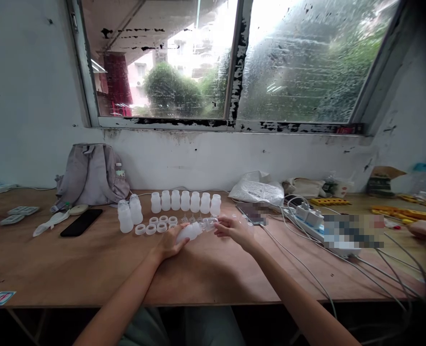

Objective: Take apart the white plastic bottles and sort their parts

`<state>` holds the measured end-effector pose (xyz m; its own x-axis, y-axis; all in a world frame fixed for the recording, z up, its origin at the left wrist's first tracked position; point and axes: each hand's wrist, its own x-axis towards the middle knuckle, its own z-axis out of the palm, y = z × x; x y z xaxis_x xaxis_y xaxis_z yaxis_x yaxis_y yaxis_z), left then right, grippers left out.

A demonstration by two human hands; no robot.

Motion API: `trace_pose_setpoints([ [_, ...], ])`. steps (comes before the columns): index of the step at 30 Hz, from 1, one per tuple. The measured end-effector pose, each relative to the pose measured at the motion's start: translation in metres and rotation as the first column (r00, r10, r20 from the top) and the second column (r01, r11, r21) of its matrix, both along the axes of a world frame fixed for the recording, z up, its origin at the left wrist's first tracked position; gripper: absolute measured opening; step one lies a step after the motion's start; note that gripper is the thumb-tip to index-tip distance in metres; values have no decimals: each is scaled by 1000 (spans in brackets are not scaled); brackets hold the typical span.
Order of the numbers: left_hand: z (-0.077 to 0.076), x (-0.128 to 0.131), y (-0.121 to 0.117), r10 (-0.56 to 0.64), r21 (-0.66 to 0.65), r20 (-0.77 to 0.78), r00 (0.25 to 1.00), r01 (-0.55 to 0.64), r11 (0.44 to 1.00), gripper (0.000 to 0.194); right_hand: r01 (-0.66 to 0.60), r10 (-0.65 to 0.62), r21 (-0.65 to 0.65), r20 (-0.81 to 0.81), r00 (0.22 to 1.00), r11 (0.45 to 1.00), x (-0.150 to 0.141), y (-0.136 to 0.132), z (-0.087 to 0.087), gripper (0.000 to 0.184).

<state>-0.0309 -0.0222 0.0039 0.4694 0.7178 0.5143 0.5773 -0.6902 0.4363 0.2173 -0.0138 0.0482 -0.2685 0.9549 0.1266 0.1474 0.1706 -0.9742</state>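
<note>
My left hand (169, 242) is wrapped round a frosted white baby bottle (188, 233), which lies tilted with its top toward the right. The fingers of my right hand (236, 229) pinch a clear bottle cap (210, 223) at the bottle's top end; whether it touches the bottle I cannot tell. Behind my hands stands a row of several open frosted bottles (185, 201). Left of them lie several white collar rings (151, 228), with small clear nipples (193, 218) beside these. Two capped bottles (125, 220) stand at the left.
A black phone (81, 223) and a grey backpack (90, 175) are on the left of the wooden table (72, 269). Rightward are a plastic bag (258, 190), a blurred device (252, 213), a power strip (337, 245) with trailing cables, and another person's hand (424, 229).
</note>
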Motion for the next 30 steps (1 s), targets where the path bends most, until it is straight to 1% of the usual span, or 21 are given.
trace_pose_setpoints([
  [6, -1, 1, -1, -56, 11, -37, 998, 56, 998, 46, -44, 46, -77, 23, 999, 996, -10, 7, -20, 41],
  [9, -1, 1, 0, -70, 14, -56, 996, 71, 997, 45, -77, 80, -98, 32, 996, 992, -11, 13, -25, 42],
  [13, -3, 2, 5, -72, 31, -80, 994, 75, 997, 47, -91, 96, -113, 41, 995, 989, -11, 23, -25, 43],
  [16, -7, 2, 10, -91, 50, -100, 991, 96, 994, 49, -124, 128, -140, 23, 991, 982, -13, 30, -23, 45],
  [18, -9, 1, 13, -98, 69, -102, 990, 106, 992, 50, -151, 155, -182, 9, 988, 972, -16, 35, -21, 46],
  [21, -12, -1, 17, -75, 84, -97, 992, 83, 993, 50, -176, 178, -240, -11, 984, 955, -22, 40, -19, 48],
  [25, -21, -2, 22, -37, 106, -48, 998, 42, 993, 48, -198, 199, -265, -23, 980, 944, -30, 49, -18, 47],
  [27, -28, 1, 24, -10, 123, 33, 999, 6, 992, 46, -220, 230, -276, 3, 973, 936, -35, 55, -11, 46],
  [28, -32, 4, 24, 15, 115, 89, 996, -25, 993, 45, -233, 252, -281, 34, 967, 931, -38, 58, -5, 45],
  [30, -38, 8, 25, 85, 50, 206, 975, -98, 994, 42, -249, 293, -252, 158, 943, 935, -46, 62, 14, 41],
])
